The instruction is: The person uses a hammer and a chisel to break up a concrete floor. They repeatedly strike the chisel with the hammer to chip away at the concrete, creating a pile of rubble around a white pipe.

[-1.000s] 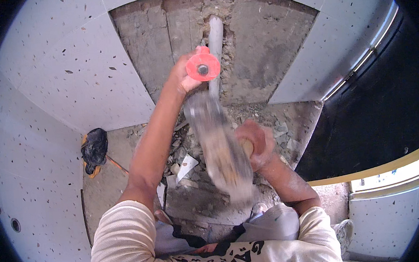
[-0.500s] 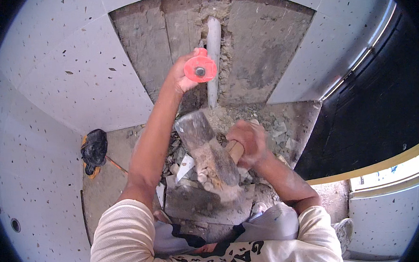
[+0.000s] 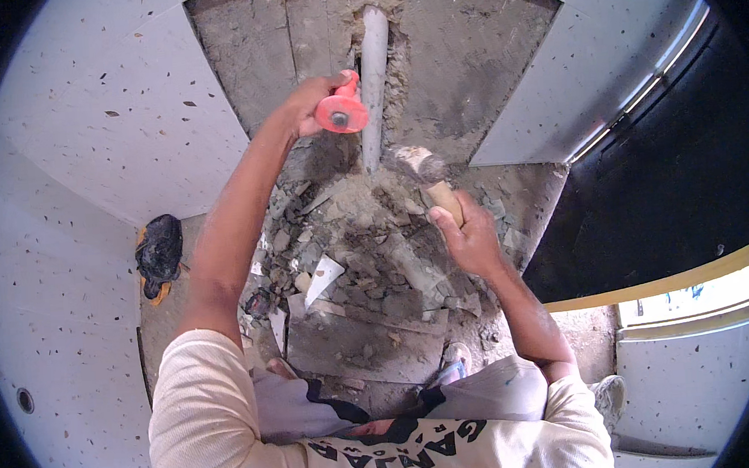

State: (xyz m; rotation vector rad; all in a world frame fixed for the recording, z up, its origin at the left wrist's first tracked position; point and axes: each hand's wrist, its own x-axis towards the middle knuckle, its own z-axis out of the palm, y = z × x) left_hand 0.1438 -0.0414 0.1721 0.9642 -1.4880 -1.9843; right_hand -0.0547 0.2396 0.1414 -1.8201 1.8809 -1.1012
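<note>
Plainly, both hands were full, each wrapped around a tool. The left hand (image 3: 308, 105) was closed about the grip of a red chisel (image 3: 351, 107), just left of the pale pipe (image 3: 373, 71) that ran up the bare wall (image 3: 485, 73). The round guard's face and the metal butt (image 3: 339, 119) at its centre were turned toward the wearer; the blade was hidden, so where its tip rested could not be told. The right hand (image 3: 475, 238) was clenched on the wooden handle of a hammer (image 3: 429, 175), thumb lying along the wood. That hammer's long axis slanted from the fist up and to the left, its head well apart from the butt, lying to its right and nearer the body, with the pipe's lower end between them in this view. From the right hand, then, the chisel lay up and to the left, while the left hand was the one on it. Below, broken rubble (image 3: 366, 243) covered the floor, a white shard (image 3: 322, 280) among it, and a dark bundle (image 3: 159, 251) lay farther left.
</note>
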